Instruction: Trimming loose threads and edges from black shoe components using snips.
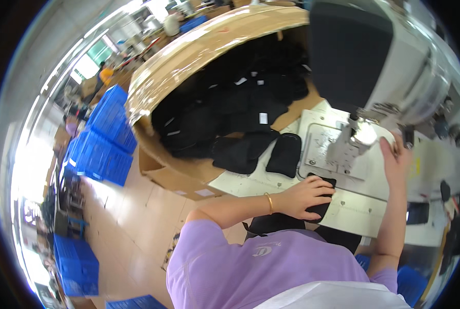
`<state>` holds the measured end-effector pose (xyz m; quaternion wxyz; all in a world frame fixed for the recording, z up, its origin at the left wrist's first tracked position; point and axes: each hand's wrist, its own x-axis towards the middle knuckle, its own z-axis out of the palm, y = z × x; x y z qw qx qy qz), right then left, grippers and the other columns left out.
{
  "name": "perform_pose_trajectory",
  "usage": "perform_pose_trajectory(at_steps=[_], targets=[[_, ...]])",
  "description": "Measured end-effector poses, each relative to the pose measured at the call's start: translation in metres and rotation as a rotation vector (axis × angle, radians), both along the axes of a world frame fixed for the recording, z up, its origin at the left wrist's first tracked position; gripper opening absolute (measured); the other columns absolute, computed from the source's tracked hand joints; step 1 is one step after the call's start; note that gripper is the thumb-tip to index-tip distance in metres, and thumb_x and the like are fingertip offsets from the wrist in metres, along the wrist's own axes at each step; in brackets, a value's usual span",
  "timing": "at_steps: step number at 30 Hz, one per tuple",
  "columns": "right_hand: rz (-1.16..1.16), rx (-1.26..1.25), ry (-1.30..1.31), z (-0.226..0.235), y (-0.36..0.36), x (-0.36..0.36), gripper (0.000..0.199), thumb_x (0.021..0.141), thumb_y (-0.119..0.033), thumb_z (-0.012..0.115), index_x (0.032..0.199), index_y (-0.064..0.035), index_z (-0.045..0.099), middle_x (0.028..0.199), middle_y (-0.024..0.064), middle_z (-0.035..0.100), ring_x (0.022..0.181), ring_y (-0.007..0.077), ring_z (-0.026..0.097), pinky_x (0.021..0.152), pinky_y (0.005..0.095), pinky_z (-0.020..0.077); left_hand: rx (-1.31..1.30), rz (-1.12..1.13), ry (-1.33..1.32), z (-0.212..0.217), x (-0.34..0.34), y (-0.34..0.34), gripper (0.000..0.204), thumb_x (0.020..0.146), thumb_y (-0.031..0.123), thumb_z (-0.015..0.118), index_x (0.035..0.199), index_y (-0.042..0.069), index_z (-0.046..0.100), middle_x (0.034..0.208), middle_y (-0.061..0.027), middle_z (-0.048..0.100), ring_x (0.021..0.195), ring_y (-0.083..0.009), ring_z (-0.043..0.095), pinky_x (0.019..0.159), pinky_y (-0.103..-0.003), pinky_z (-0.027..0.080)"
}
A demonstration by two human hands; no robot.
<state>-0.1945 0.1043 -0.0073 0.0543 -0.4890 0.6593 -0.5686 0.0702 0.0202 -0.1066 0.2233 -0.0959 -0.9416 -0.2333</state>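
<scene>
My left hand (pixel 307 198) lies over a small black fabric pad (pixel 320 210) at the near edge of the white machine table, thumb and fingers gripping it. To the right of the sewing machine's needle area, my right hand (pixel 396 157) is open beside the head, thumb apart from the fingers; some fingertips are hidden by a machine part. A metal clamp plate (pixel 320 149) sits under the lit needle area of the sewing machine (pixel 420 62). Another black pad (pixel 284 155), with a rounded outline, lies on the table left of the plate.
A big cardboard box (pixel 160 85) heaped with black fabric pieces (pixel 230 110) stands against the table's left side. Blue plastic crates (pixel 106 139) are stacked on the floor farther left. A dark flat device (pixel 418 212) rests to the right of my right forearm.
</scene>
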Motion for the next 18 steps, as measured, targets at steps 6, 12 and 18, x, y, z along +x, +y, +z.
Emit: perform_pose_trajectory(at_steps=[6,12,18], targets=[[0.201,0.005,0.434,0.021,-0.015,0.016,0.049,0.074,-0.018,0.08,0.114,0.0033,0.061,0.092,0.0095,0.065,0.08,0.0158,0.061,0.073,0.0298,0.0489,0.014,0.01,0.04,-0.002,0.002,0.001,0.048,0.073,0.026,0.071,0.114,0.001,0.06,0.129,-0.0152,0.053,0.127,-0.0325,0.044,0.108,-0.048,0.03],[0.284,0.096,0.039,-0.005,-0.024,-0.004,0.055,0.074,-0.017,0.077,0.123,0.0007,0.057,0.1,0.0056,0.064,0.089,0.0165,0.06,0.08,0.0302,0.0476,0.043,0.076,0.046,-0.001,0.007,-0.005,0.043,0.072,0.02,0.069,0.109,0.001,0.061,0.127,-0.0147,0.054,0.127,-0.0321,0.044,0.11,-0.049,0.028],[-0.244,0.005,-0.107,-0.081,0.042,-0.02,0.031,0.092,-0.014,0.059,0.12,-0.0016,0.059,0.098,0.0044,0.062,0.089,0.0154,0.057,0.081,0.0298,0.0457,0.019,0.159,0.132,0.017,0.004,-0.001,0.048,0.076,0.02,0.072,0.118,0.003,0.058,0.127,-0.0147,0.053,0.126,-0.0348,0.045,0.108,-0.049,0.031]])
